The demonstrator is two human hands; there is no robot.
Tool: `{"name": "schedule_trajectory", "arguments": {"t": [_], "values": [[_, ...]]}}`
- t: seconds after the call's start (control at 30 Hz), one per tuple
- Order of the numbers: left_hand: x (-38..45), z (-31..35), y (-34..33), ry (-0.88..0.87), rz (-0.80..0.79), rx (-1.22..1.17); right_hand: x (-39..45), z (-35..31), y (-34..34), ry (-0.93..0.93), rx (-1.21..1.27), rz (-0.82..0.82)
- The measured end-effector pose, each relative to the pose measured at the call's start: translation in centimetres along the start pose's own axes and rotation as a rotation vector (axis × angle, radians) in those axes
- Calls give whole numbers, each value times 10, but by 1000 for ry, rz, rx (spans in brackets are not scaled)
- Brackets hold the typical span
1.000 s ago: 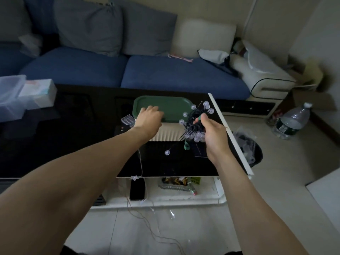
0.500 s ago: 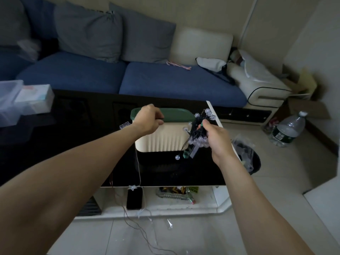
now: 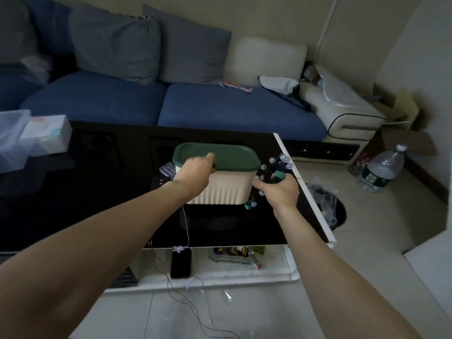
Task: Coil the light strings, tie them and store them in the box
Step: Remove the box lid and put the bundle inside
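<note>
At the far left edge a clear plastic bin (image 3: 11,135) is cut off, its contents too faint to make out, with a white tissue pack (image 3: 46,133) beside it on the black table (image 3: 73,192). The left hand (image 3: 195,172) grips the near edge of the green lid (image 3: 232,155), fingers curled over it; the lid covers the cream box (image 3: 227,189), so its inside is hidden. Just right of the box, the right hand (image 3: 278,189) holds a bundled light string (image 3: 276,167) in curled fingers, bulbs sticking up. Another thin string (image 3: 187,231) trails off the table to the floor. A bin (image 3: 337,216) stands partly hidden behind the table's right edge.
</note>
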State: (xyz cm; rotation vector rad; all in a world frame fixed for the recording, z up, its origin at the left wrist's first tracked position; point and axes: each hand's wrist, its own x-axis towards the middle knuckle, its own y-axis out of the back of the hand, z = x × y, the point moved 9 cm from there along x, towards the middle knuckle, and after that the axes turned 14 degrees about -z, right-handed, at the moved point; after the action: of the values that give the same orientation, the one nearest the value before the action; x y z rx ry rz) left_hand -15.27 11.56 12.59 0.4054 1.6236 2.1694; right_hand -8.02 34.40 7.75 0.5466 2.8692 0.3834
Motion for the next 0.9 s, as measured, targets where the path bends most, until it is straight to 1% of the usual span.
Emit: {"name": "schedule_trajectory", "arguments": {"t": [0.17,0.23,0.33,0.4,0.47,0.57,0.7,0.9], "values": [[-12,13,-18,-113,-52,178,1,3,-14,58,-68,-21],[-16,17,-25,-143,-59,260,0,7,-18,89,-34,-8],[-16,20,-26,-130,-64,296,-4,13,-22,130,20,14],[-12,22,-24,-113,-73,280,-7,15,-22,171,42,24],[-8,25,-23,-135,-90,287,-8,18,-21,204,73,45],[-10,24,-21,-162,-80,223,-7,16,-18,230,115,82],[-11,19,-15,-145,-30,135,-2,21,-21,247,100,84],[-14,12,-7,-85,-1,-39,1,29,-21,257,49,95]]}}
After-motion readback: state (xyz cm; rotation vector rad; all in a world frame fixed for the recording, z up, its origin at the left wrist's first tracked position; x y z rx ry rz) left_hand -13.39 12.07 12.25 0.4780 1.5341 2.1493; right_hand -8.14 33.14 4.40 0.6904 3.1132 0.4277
